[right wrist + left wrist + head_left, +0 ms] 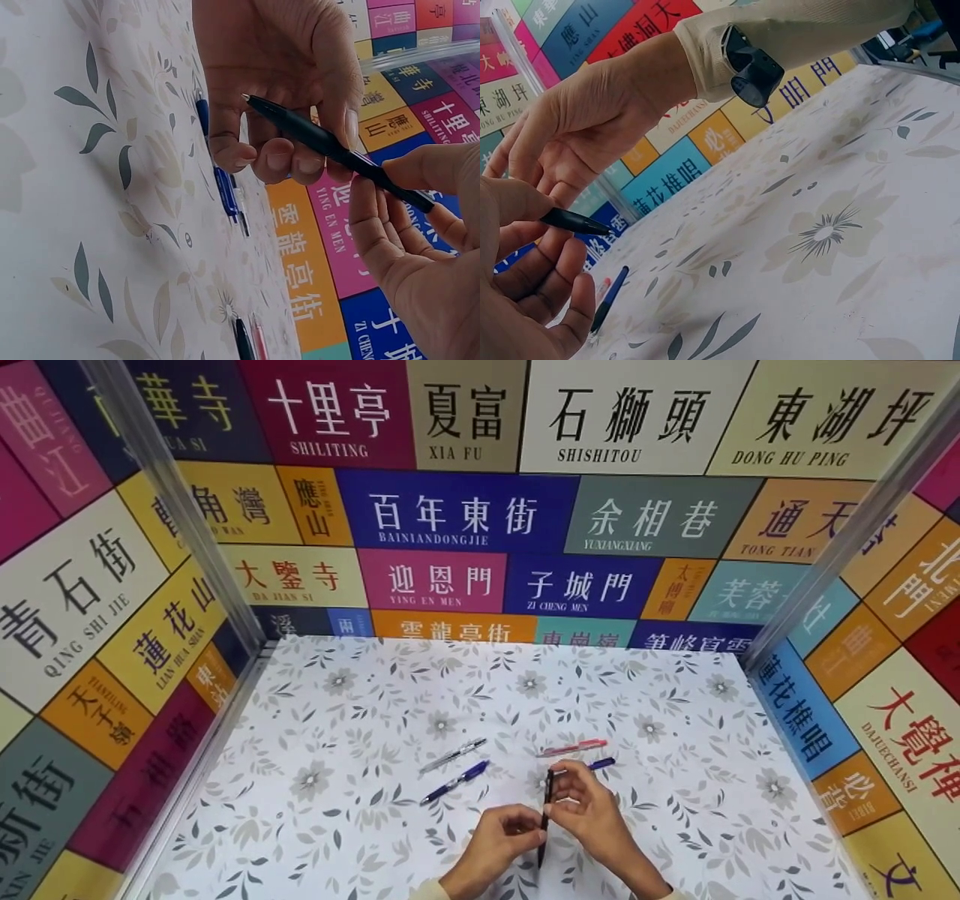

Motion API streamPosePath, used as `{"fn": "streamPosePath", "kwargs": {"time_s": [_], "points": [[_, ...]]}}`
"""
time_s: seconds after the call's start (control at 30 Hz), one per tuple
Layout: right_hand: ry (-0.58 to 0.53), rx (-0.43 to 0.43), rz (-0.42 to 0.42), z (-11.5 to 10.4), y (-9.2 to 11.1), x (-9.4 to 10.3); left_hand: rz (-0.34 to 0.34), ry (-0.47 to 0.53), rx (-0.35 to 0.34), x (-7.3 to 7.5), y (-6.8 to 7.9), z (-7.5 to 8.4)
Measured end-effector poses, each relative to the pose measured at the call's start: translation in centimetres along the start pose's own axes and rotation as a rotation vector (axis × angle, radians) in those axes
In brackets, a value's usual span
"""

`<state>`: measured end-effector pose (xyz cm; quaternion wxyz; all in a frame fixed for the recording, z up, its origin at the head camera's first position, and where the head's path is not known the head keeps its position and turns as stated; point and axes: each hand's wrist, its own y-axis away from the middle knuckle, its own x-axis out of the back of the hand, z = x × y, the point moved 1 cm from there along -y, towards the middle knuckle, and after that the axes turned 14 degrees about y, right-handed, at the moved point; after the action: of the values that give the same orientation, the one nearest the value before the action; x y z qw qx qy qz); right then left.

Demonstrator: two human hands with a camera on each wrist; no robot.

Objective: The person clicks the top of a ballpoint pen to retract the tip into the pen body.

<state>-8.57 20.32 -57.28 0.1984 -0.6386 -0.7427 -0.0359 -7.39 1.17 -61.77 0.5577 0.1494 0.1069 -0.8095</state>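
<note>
Black pen (300, 130) held at two points
My left hand (499, 840) pinches the barrel, my right hand (592, 816) the rear end, above the worktop (337, 832); the split grip probably steadies it, leaving the writing tip free and facing me.

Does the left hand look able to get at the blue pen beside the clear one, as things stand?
Probably yes: the blue pen lies ahead of the left hand with nothing seen between them, though that hand would likely need to leave the black pen to the right hand.
</note>
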Motion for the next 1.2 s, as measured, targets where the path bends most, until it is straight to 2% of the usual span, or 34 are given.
{"fn": "streamPosePath", "kwargs": {"time_s": [0.5,0.8,1.2], "points": [[0.007,0.027,0.007,0.2,-0.1,-0.6,0.028,0.058,0.029,0.2,0.0,0.0],[0.022,0.006,0.057,0.6,-0.2,-1.0,0.014,-0.025,-0.024,0.9,-0.3,0.0],[-0.013,0.060,0.073,0.9,-0.4,-1.1,0.044,-0.104,-0.042,2.1,-0.5,0.8]]}}
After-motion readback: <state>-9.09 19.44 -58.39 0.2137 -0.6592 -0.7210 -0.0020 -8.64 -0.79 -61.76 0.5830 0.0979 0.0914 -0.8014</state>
